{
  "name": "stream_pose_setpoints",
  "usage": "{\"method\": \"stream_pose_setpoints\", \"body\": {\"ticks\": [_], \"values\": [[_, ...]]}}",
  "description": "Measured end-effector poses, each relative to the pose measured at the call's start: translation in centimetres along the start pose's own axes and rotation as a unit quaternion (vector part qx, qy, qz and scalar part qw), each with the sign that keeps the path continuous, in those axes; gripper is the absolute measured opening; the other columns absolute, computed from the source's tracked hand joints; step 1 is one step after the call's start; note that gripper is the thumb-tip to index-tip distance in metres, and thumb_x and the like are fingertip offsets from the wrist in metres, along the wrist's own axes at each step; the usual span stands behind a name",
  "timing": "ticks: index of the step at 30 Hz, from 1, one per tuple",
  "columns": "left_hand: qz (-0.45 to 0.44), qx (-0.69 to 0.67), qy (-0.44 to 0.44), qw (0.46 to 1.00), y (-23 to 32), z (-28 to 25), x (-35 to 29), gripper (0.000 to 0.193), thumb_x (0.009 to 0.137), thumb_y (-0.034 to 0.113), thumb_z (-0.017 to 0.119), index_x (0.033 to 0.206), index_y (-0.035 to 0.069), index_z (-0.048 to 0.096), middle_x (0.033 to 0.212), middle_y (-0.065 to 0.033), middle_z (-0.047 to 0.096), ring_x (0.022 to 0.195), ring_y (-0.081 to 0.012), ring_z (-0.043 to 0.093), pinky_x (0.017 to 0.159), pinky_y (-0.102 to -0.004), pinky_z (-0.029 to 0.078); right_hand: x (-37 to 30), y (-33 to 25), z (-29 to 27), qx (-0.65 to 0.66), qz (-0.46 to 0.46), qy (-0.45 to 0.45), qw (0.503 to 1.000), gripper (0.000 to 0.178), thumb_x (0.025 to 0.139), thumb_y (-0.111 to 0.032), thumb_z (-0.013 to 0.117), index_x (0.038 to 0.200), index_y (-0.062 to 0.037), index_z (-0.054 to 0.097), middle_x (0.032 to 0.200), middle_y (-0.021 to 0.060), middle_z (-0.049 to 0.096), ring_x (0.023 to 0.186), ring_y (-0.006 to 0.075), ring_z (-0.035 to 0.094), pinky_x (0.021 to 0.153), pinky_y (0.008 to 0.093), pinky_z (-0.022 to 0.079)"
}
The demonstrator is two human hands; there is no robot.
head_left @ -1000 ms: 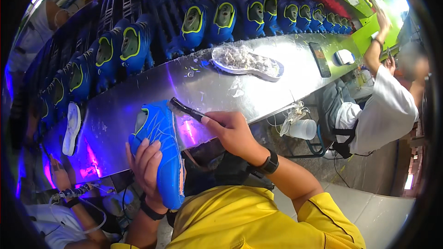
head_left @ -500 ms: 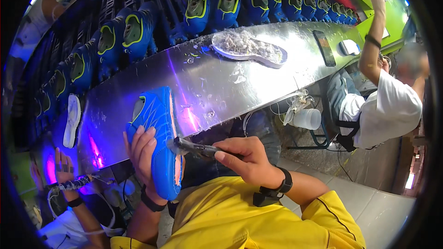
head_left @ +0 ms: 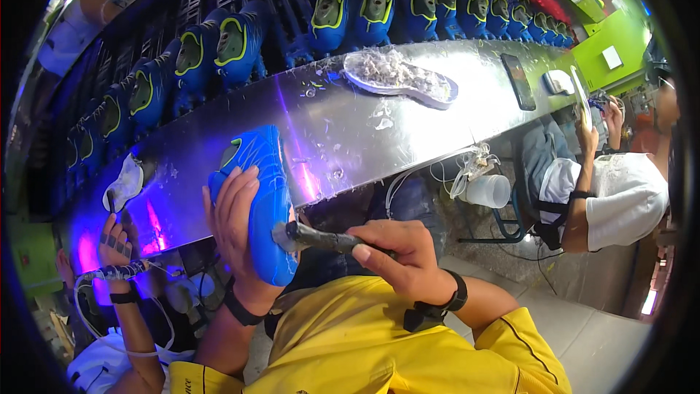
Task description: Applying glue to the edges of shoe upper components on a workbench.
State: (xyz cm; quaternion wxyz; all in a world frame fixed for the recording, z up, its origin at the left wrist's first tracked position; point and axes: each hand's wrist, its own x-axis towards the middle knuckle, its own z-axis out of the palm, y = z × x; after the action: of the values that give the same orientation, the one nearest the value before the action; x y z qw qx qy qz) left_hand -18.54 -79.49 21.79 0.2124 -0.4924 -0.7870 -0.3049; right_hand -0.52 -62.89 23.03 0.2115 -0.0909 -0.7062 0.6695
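Note:
My left hand [head_left: 235, 219] grips a blue shoe upper [head_left: 268, 208] from its left side, fingers wrapped over it, holding it upright with the toe end down at the table's near edge. Yellow-green trim edges its opening, and a narrow pinkish strip of its underside shows on the right. In my right hand [head_left: 408, 254] is a dark-handled brush [head_left: 332, 239], held level. Its grey tip touches the shoe's right edge near the toe; the bristles are not sharp enough to make out in detail.
The metal table [head_left: 219, 146] bears a white sole heaped with scraps [head_left: 434, 89] and a phone [head_left: 518, 82]. Blue shoes [head_left: 240, 42] stand in a row behind. A co-worker's hand [head_left: 115, 244] touches a white sole [head_left: 125, 186] at left; another person [head_left: 620, 182] sits at right.
The shoe has turned, so less of its pinkish underside shows. The brush has moved slightly right and down along its edge. The left co-worker's hand has reached the white sole; the right person's raised arm has lowered.

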Motion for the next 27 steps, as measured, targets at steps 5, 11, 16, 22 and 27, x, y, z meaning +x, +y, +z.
{"method": "stream_pose_setpoints", "body": {"ticks": [5, 11, 16, 22, 27], "values": [[-0.05, 0.001, -0.009, 0.999, 2.8, -0.4, 3.3, 0.065, 0.088, 0.024, 0.077, 0.145, 0.005, 0.051, 0.142, -0.0147, 0.063, 0.137, -0.0365, 0.058, 0.127, -0.0634, 0.024, -0.7, -1.6, -1.3, -0.071, -0.046, 0.02, 0.996, 0.023, 0.097, -0.009, 0.069, 0.113, 0.007, 0.075, 0.073, 0.0119, 0.064, 0.061, 0.0185, 0.059, 0.057, 0.031, 0.043], [-0.059, 0.039, -0.048, 0.996, 4.4, 0.3, 6.9, 0.074, 0.079, 0.017, 0.082, 0.146, 0.005, 0.051, 0.142, -0.0163, 0.061, 0.136, -0.0386, 0.056, 0.126, -0.06, 0.027, 0.5, -4.0, -3.7, -0.161, -0.095, 0.094, 0.978, 0.023, 0.097, -0.008, 0.07, 0.113, 0.0078, 0.075, 0.071, 0.0099, 0.06, 0.059, 0.0179, 0.054, 0.056, 0.0307, 0.04], [-0.062, 0.012, -0.087, 0.994, 4.3, -0.6, 10.1, 0.076, 0.072, 0.006, 0.082, 0.142, 0.006, 0.053, 0.134, -0.0177, 0.063, 0.13, -0.041, 0.058, 0.122, -0.059, 0.034, 3.5, -5.6, -6.2, -0.267, -0.165, 0.08, 0.946, 0.025, 0.091, -0.004, 0.075, 0.114, 0.0052, 0.074, 0.076, 0.013, 0.065, 0.059, 0.0231, 0.06, 0.055, 0.0339, 0.045], [-0.062, -0.058, -0.109, 0.99, 1.5, -1.1, 12.6, 0.07, 0.07, 0.005, 0.08, 0.134, 0.006, 0.055, 0.127, -0.0177, 0.062, 0.126, -0.0419, 0.058, 0.113, -0.0567, 0.042, 8.6, -3.2, -6.3, -0.191, -0.205, 0.06, 0.958, 0.022, 0.093, -0.009, 0.074, 0.111, 0.0042, 0.076, 0.074, 0.0119, 0.063, 0.061, 0.0227, 0.06, 0.056, 0.0343, 0.045], [-0.084, -0.087, -0.163, 0.979, -0.4, -2.1, 14.2, 0.068, 0.069, 0.007, 0.084, 0.132, 0.006, 0.057, 0.124, -0.0188, 0.065, 0.12, -0.0437, 0.061, 0.103, -0.0504, 0.05, 11.7, 0.1, -4.7, -0.117, -0.221, 0.062, 0.966, 0.024, 0.097, -0.012, 0.074, 0.114, 0.004, 0.077, 0.075, 0.0114, 0.064, 0.062, 0.0197, 0.059, 0.057, 0.0331, 0.044]]}}
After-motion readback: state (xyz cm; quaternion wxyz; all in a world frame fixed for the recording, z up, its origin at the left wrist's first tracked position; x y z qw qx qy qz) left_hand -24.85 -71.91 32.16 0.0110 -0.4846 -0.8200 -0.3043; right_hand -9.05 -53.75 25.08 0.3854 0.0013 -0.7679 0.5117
